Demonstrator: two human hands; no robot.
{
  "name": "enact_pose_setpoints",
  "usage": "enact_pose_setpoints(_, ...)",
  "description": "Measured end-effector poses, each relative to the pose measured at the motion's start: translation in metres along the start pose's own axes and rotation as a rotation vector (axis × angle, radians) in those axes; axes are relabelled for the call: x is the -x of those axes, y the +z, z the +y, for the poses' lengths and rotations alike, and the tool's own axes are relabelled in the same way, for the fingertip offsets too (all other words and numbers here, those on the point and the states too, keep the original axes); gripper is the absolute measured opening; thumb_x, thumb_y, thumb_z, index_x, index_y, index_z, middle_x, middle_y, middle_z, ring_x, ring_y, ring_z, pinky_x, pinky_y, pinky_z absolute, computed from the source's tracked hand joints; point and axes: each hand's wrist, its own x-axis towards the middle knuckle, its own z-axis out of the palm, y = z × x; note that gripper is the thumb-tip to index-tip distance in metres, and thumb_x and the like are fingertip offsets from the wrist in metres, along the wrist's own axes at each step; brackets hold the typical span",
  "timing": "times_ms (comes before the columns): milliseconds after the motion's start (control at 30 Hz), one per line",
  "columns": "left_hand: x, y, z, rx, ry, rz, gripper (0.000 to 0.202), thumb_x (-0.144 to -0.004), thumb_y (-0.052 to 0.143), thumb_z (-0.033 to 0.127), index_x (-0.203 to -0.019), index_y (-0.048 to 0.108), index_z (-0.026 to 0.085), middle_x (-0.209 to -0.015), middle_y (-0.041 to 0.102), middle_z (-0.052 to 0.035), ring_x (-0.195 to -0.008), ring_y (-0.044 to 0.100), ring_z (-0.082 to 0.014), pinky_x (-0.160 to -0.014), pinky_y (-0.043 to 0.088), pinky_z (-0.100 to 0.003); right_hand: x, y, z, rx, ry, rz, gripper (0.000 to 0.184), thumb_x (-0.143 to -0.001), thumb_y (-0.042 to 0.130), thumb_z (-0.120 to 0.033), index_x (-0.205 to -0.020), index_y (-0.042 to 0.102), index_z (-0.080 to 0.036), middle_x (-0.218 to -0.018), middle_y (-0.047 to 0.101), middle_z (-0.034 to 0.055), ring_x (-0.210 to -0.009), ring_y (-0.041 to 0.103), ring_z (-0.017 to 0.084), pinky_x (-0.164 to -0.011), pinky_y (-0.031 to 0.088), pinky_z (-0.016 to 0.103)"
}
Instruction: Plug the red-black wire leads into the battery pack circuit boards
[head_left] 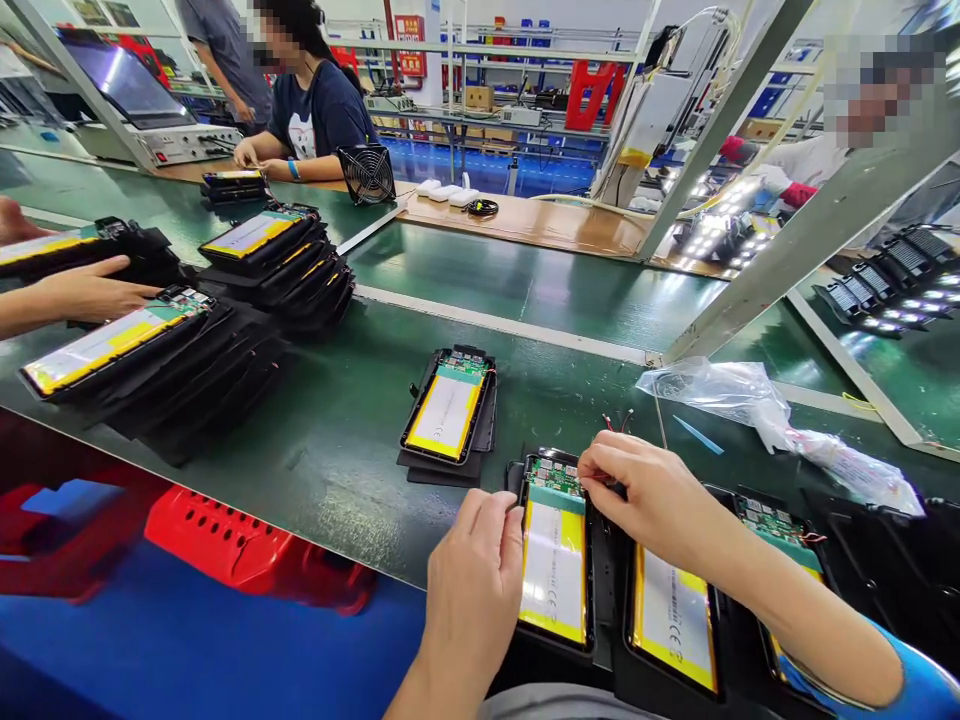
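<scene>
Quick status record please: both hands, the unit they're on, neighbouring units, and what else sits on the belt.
left hand: rests against the left edge of the open battery unit, fingers bent
right hand: fingertips together at the unit's circuit board end; what they pinch is hidden
neighbours: two more open units to the right, side by side
belt: one open unit on a short stack ahead; clear plastic bag at right
far left: fanned stacks of units, a co-worker's hand at them

Left hand [474, 575] palm down, loose; right hand [645, 490] curled, fingers [600, 468] pinched
</scene>
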Motion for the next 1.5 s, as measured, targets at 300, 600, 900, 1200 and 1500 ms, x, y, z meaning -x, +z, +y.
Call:
enact_pose_setpoints(300,0.015,0.012,-0.019,-0.004,0.025,-0.074,0.033,-0.093,0.035,0.032,-0.113,0.058,0.019,-0.099,0.065,-0.0090,-0.089,0.064,-0.0223,-0.080,0.049,-0.032,-0.008,0.024,0.004,0.140,-0.014,-0.056,0.019,-0.089,0.045,-0.015,-0.072,0.052,-0.020,-0.076,0.053,-0.0005,-0.073,0.050,0.015,-0.070,0.036,0.029)
enact_pose_setpoints(600,0.015,0.013,-0.025,0.069,0.084,-0.053,0.024,-0.092,0.040,0.028,-0.107,0.057,0.020,-0.093,0.064,-0.0048,-0.085,0.063,-0.0183,-0.076,0.051,-0.031,-0.010,0.030,0.006,0.341,-0.185,0.001,0.020,-0.089,0.045,-0.013,-0.072,0.052,-0.019,-0.074,0.053,0.0002,-0.069,0.047,0.016,-0.071,0.035,0.031)
enact_pose_setpoints(900,0.014,0.013,-0.028,0.124,0.055,-0.069,0.023,-0.092,0.042,0.029,-0.107,0.058,0.021,-0.094,0.065,-0.0033,-0.083,0.062,-0.0176,-0.072,0.048,-0.030,-0.006,0.040,0.008,0.365,-0.206,0.106,0.019,-0.089,0.047,-0.013,-0.071,0.052,-0.019,-0.071,0.051,-0.0002,-0.068,0.048,0.016,-0.070,0.036,0.030)
enact_pose_setpoints(1200,0.015,0.014,-0.028,0.130,0.056,-0.082,0.023,-0.092,0.041,0.030,-0.107,0.057,0.023,-0.094,0.065,-0.0017,-0.083,0.062,-0.0168,-0.072,0.047,-0.029,0.005,0.054,0.008,0.441,-0.261,0.264,0.022,-0.091,0.045,-0.012,-0.072,0.054,-0.018,-0.073,0.054,0.0024,-0.070,0.048,0.017,-0.073,0.038,0.032)
enact_pose_setpoints(1500,0.016,0.015,-0.030,0.129,0.050,-0.077,0.024,-0.092,0.041,0.030,-0.107,0.058,0.022,-0.094,0.065,-0.0029,-0.083,0.062,-0.0172,-0.070,0.046,-0.029,0.000,0.050,0.010,0.405,-0.291,0.254,0.024,-0.091,0.045,-0.012,-0.069,0.053,-0.017,-0.070,0.053,0.0016,-0.068,0.048,0.016,-0.071,0.039,0.030)
